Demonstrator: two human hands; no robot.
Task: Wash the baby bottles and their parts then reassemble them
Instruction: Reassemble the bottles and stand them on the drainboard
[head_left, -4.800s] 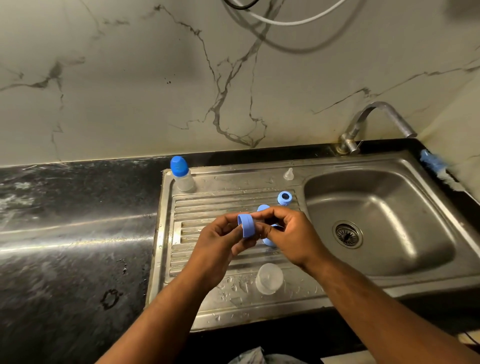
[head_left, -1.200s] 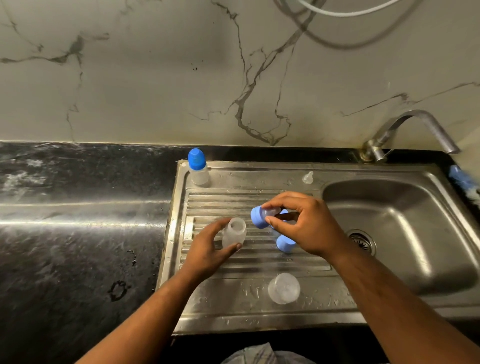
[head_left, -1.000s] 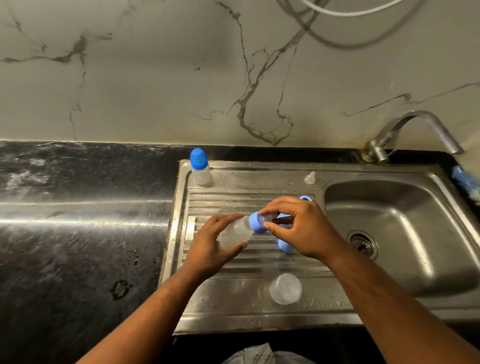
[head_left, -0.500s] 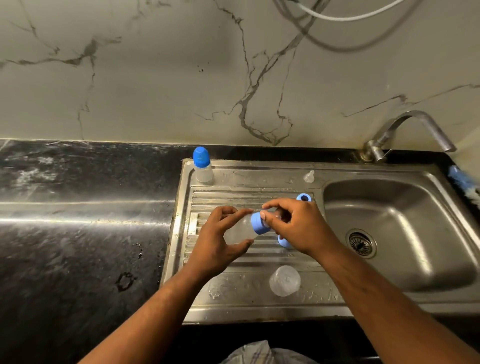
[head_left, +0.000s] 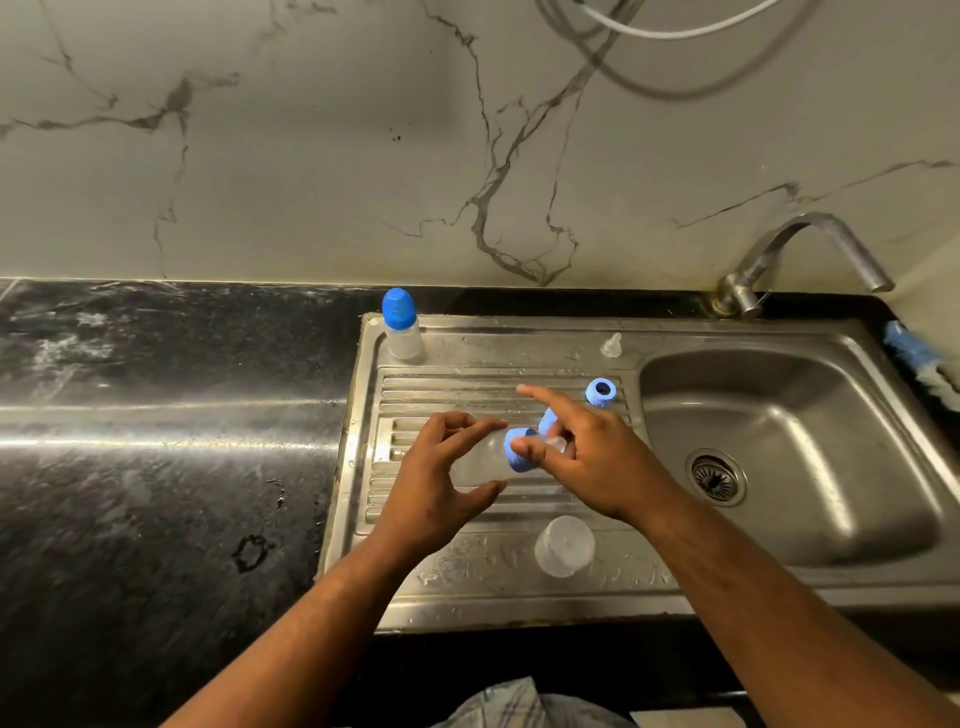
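Left hand (head_left: 434, 486) grips clear bottle (head_left: 478, 462) sideways over drainboard (head_left: 457, 387); right hand (head_left: 597, 460) pinches its blue collar (head_left: 517, 462), forefinger straight

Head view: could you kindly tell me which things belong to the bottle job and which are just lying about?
Job: clear bottle in left hand, blue collar in right hand, loose blue ring, loose teat, spare bottle body, capped bottle.
Lying about: blue brush, tap, checked cloth.
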